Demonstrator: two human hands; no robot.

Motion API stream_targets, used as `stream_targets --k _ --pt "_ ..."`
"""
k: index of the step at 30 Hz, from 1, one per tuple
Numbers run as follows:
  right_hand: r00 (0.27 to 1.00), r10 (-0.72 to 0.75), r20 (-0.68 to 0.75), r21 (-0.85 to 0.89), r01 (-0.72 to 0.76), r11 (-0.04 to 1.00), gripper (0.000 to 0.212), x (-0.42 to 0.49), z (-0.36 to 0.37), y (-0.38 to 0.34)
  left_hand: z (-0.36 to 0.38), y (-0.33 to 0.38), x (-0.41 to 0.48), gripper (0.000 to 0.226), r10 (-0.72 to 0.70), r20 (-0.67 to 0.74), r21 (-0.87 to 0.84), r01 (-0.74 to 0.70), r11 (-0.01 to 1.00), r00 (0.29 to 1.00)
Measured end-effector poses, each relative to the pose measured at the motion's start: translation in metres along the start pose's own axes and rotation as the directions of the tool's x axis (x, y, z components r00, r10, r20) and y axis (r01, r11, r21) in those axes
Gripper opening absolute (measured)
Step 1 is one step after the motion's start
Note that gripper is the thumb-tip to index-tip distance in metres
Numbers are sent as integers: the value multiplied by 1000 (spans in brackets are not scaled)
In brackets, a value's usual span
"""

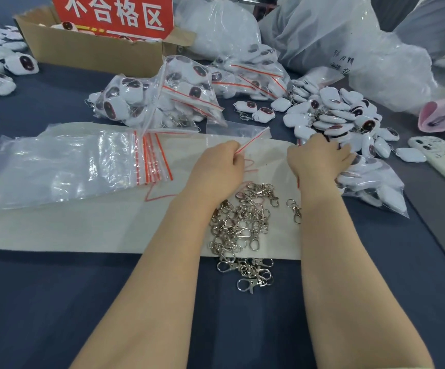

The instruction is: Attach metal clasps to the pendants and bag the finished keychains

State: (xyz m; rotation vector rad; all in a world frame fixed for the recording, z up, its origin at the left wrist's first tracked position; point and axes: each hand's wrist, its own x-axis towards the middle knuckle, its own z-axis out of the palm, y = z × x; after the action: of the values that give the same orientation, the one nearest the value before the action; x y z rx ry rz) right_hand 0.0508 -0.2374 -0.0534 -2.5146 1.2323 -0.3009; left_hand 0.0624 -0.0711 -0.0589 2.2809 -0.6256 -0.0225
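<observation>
Pendants (333, 121): white, rounded, dark oval print; heap uncountable.
Your left grip (216, 166) pinches one zip bag (240, 130); right grip (320, 158) clutches pendants.

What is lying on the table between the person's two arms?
A loose heap of metal clasps, partly on the pale mat, partly on the dark cloth; the head view shows it.
</observation>
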Motion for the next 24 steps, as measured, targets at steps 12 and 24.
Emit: stream_targets --k 12,24 --pt "998 60 -19 6 -60 998 46 8 -5 0 2 0 0 25 -9 4 -29 9 1000 1000" --pt "967 -254 38 265 235 935 34 2 -3 -19 4 0 2 21 -19 -5 -34 19 999 1000"
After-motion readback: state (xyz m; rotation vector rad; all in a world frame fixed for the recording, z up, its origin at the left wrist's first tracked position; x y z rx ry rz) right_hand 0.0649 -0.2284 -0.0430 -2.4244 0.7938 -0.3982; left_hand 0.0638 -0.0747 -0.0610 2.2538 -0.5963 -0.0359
